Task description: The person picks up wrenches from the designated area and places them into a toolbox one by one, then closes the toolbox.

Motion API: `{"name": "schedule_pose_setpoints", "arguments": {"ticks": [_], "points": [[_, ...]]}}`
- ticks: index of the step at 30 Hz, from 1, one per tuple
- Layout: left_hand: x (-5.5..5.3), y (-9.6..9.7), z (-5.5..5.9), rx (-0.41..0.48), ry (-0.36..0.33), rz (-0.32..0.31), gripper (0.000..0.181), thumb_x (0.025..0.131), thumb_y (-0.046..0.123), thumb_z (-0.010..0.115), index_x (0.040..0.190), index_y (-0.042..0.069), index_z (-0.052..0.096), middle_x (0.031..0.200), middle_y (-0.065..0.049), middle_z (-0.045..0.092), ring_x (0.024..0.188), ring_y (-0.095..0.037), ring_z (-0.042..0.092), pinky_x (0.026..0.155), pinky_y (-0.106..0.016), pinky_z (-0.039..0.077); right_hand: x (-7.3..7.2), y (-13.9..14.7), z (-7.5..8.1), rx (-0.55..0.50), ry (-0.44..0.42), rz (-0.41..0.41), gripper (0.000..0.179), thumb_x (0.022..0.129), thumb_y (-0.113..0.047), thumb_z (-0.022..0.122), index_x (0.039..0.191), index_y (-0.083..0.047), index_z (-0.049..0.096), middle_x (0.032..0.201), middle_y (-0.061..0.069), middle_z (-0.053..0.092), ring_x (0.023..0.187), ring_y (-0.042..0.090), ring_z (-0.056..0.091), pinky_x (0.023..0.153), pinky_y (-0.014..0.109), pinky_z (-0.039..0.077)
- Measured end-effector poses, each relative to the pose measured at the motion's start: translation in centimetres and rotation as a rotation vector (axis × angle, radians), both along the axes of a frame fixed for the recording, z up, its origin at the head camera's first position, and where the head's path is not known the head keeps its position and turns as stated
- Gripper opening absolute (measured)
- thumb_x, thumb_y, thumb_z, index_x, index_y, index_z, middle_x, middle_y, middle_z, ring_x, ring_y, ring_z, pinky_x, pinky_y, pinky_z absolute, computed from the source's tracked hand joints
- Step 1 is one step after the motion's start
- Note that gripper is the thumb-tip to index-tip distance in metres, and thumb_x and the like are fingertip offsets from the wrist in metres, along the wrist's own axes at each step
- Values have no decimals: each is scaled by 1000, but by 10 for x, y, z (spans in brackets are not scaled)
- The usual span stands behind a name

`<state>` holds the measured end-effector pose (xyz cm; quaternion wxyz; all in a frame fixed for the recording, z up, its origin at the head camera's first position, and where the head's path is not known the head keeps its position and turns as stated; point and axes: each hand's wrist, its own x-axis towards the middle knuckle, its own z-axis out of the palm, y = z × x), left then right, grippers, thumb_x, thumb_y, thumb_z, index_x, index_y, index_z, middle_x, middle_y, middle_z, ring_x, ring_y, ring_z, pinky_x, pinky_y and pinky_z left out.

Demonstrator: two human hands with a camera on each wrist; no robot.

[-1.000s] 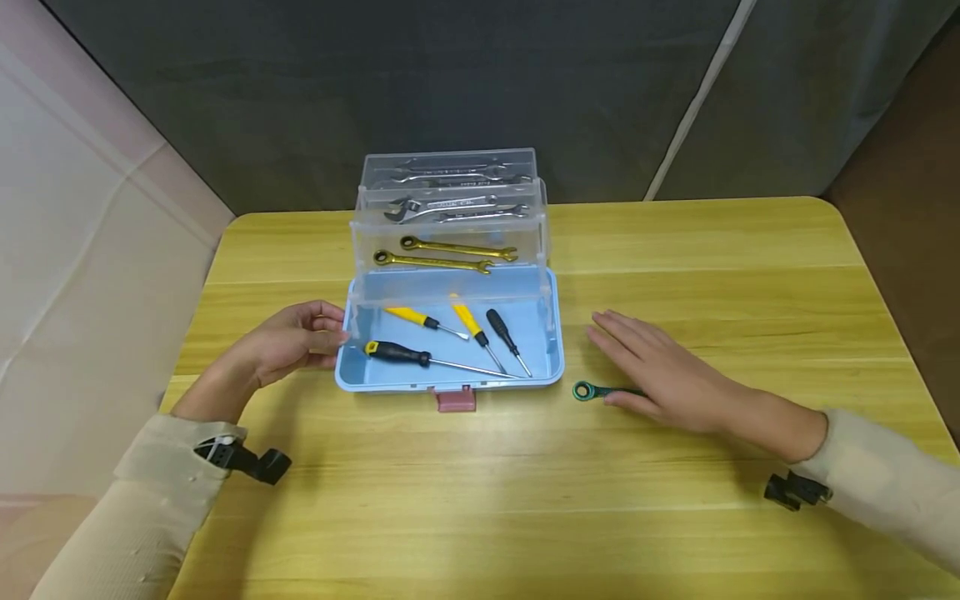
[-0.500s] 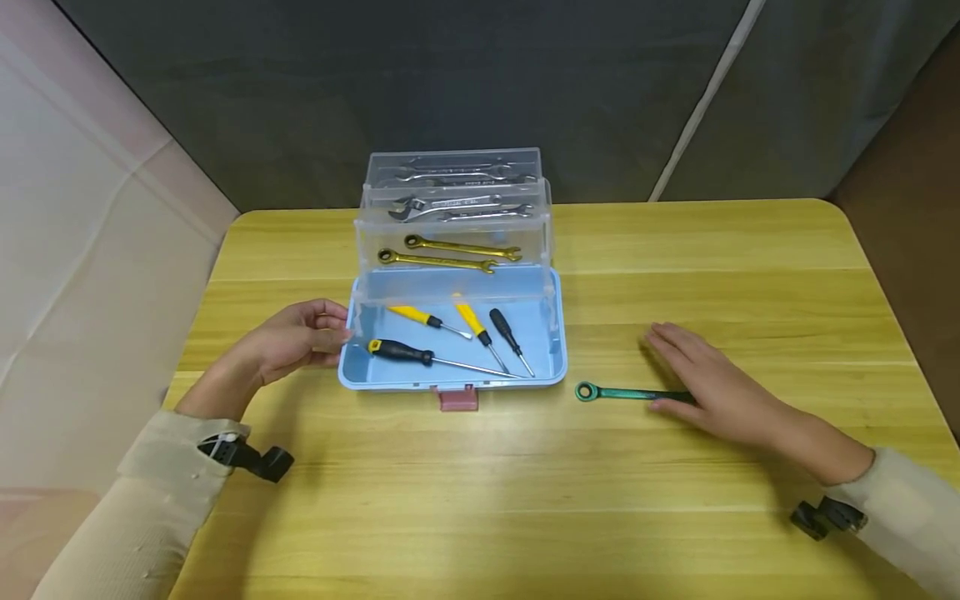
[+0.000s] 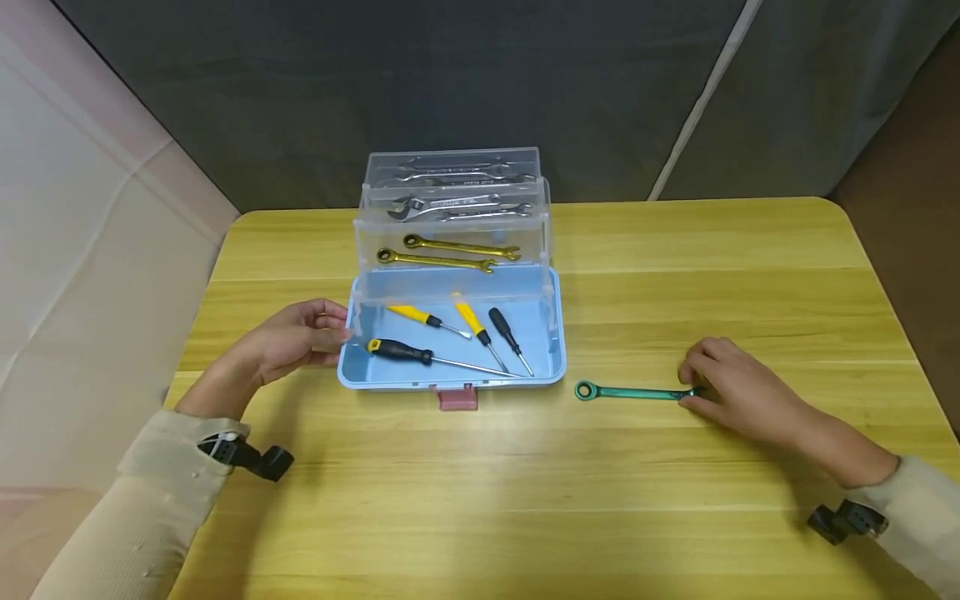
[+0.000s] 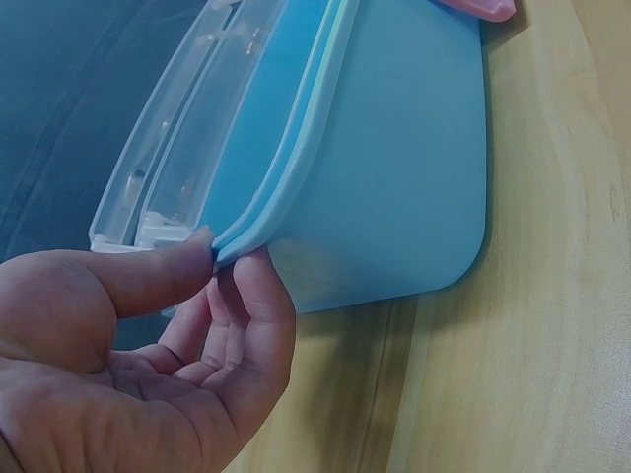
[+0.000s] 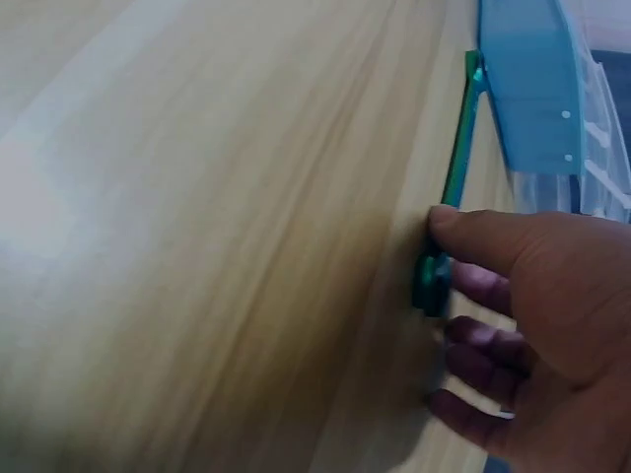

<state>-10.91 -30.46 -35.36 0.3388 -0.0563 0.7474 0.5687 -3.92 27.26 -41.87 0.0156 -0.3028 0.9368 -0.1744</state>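
The blue toolbox (image 3: 450,386) stands with its clear tiered trays raised. My left hand (image 3: 292,337) pinches its left rim between thumb and index finger, as the left wrist view shows close up on the box wall (image 4: 394,158). To the right of the box lies a green ratchet wrench (image 3: 633,393), its ring end towards the box. My right hand (image 3: 742,392) has its thumb and index finger on the far, open end of the wrench. In the right wrist view the thumb and index finger pinch the green wrench (image 5: 458,158) close over the tabletop.
Inside the box lie a long black screwdriver (image 3: 401,352), two yellow-handled screwdrivers (image 3: 467,317) and a small black one (image 3: 501,327). The trays hold two gold wrenches (image 3: 435,261) and several silver wrenches (image 3: 457,202). A pink latch (image 3: 457,399) hangs at the front.
My right hand has slid rightwards along the green wrench to its open end, and its straight fingers have curled in. The wrench lies where it was. My left hand stays on the rim.
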Motion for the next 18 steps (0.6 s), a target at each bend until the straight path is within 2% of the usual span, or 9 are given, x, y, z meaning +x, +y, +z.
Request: {"name": "schedule_pose_setpoints", "arguments": {"ticks": [5,9,13,16,18], "points": [[0,-1,0,3,-2,-2,26,103,1,55,125,-1,41,102,0,58,86,-10,63,76,-25,58,-3,2,3,53,-86,17,27,83,-17,85,86,-22,59,89,-9,50,80,11,43,67,31,42],[-1,-1,0,8,-5,-2,26,103,2,55,125,-1,41,102,0,58,86,-10,63,76,-25,58,-7,3,6,92,-149,57,25,87,-15,82,87,-20,57,88,-9,49,79,11,41,66,30,40],[-1,-1,0,13,-10,1,26,103,1,55,124,-1,41,102,0,59,86,-10,63,77,-25,58,-8,2,7,130,-165,84,26,88,-12,80,87,-18,55,88,-7,47,78,11,39,66,30,37],[0,-1,0,13,-11,0,26,103,1,55,125,-1,41,102,0,59,86,-10,63,77,-25,58,-9,3,9,120,-202,99,27,90,-10,77,87,-18,52,87,-7,43,77,10,37,65,28,35],[0,-1,0,11,-13,-1,26,103,1,56,125,-1,41,102,0,59,86,-10,63,77,-25,58,-10,5,12,69,-295,91,26,94,-9,73,87,-17,49,85,-6,41,75,9,36,63,28,33]]}}
